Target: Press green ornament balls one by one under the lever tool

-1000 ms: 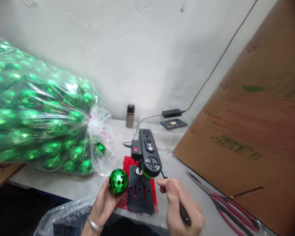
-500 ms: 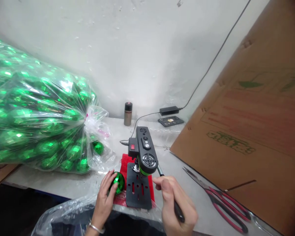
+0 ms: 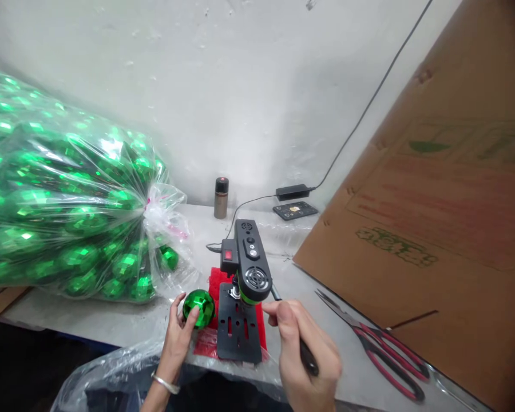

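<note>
My left hand [image 3: 178, 332], with a bangle on its wrist, holds a shiny green faceted bauble [image 3: 198, 309] between thumb and fingers. The bauble is just left of a small black bench drill press [image 3: 253, 257], whose slotted base plate [image 3: 239, 335] lies on a red cloth [image 3: 215, 280]. My right hand [image 3: 306, 349] is closed around the black-gripped lever [image 3: 308, 359] on the press's right side. The drill bit under the press head is too small to make out.
A tied clear bag of green baubles [image 3: 77, 217] fills the left. At the back stand a brown bottle [image 3: 221, 198], a power adapter [image 3: 292, 192] and a dark phone-like slab [image 3: 295, 210]. Red-handled scissors [image 3: 377, 349] lie right, beside a large cardboard box [image 3: 412, 189]. Clear plastic [image 3: 111, 366] hangs in front.
My left hand has turned the bauble and shifted it slightly up and left, away from the press base. My right hand keeps its hold on the lever.
</note>
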`<action>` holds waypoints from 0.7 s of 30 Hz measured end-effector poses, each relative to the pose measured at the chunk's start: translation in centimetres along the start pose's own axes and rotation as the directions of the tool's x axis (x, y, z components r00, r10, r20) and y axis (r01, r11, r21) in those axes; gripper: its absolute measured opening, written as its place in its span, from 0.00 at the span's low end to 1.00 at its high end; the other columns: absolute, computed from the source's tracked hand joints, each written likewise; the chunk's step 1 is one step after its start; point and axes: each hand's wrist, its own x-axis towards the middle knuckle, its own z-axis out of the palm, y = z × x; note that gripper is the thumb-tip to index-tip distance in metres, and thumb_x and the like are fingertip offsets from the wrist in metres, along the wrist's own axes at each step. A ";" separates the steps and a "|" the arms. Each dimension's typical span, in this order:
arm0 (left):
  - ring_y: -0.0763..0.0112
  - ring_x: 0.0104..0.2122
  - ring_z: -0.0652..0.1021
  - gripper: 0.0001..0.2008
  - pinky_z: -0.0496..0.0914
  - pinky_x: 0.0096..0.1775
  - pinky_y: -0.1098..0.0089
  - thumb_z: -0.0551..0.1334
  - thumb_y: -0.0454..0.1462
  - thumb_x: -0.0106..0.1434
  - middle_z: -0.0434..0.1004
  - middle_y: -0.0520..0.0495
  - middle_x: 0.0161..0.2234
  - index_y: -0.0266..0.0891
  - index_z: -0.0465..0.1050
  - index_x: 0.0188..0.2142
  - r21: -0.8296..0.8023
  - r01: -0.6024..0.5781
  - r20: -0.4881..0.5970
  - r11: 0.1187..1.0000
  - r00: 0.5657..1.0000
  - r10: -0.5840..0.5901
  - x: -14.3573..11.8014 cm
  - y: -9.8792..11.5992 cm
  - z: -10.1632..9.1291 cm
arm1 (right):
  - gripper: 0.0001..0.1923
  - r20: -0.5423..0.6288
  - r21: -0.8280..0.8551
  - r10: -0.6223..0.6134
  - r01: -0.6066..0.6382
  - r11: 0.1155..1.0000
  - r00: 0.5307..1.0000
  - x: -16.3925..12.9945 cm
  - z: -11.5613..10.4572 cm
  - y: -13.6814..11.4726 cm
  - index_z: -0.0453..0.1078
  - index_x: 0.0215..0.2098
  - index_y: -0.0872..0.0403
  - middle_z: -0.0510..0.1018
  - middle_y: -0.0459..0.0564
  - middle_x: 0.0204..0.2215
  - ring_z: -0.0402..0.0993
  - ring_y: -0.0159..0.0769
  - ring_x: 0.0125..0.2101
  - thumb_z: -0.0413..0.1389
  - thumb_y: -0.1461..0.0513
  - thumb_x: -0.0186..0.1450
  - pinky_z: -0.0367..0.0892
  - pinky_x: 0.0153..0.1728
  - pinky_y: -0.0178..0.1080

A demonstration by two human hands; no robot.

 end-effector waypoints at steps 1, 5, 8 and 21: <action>0.47 0.50 0.86 0.51 0.79 0.54 0.53 0.73 0.67 0.51 0.84 0.35 0.52 0.40 0.66 0.64 -0.066 0.031 0.017 0.997 0.999 -0.030 -0.1 -0.2 0.0 | 0.12 0.008 0.003 -0.006 0.006 1.000 1.000 0.1 0.0 0.0 0.72 0.35 0.53 0.80 0.46 0.26 0.77 0.29 0.24 0.52 0.71 0.73 0.73 0.27 0.31; 0.44 0.53 0.85 0.48 0.78 0.56 0.51 0.77 0.64 0.49 0.84 0.34 0.54 0.40 0.70 0.60 -0.160 0.096 0.125 0.982 0.989 -0.077 -0.8 -0.9 0.6 | 0.11 0.014 0.011 -0.012 0.012 1.000 1.000 0.1 -0.2 0.1 0.72 0.36 0.53 0.80 0.46 0.27 0.77 0.28 0.24 0.52 0.72 0.73 0.74 0.27 0.30; 0.43 0.59 0.82 0.45 0.75 0.62 0.51 0.77 0.63 0.49 0.84 0.34 0.57 0.40 0.73 0.57 -0.081 0.033 0.155 0.996 0.988 -0.020 -1.4 -1.2 1.9 | 0.11 0.015 0.022 -0.024 0.023 0.999 1.000 0.1 -0.2 0.1 0.72 0.36 0.54 0.80 0.45 0.27 0.78 0.28 0.25 0.52 0.72 0.73 0.74 0.28 0.29; 0.40 0.62 0.79 0.44 0.70 0.66 0.45 0.75 0.51 0.54 0.80 0.32 0.61 0.38 0.69 0.66 0.287 -0.219 0.245 0.933 0.958 0.149 -2.1 -1.3 4.3 | 0.12 0.026 0.031 -0.033 0.033 0.999 0.999 0.1 -0.3 0.1 0.71 0.37 0.54 0.81 0.47 0.28 0.79 0.28 0.26 0.51 0.74 0.73 0.74 0.29 0.28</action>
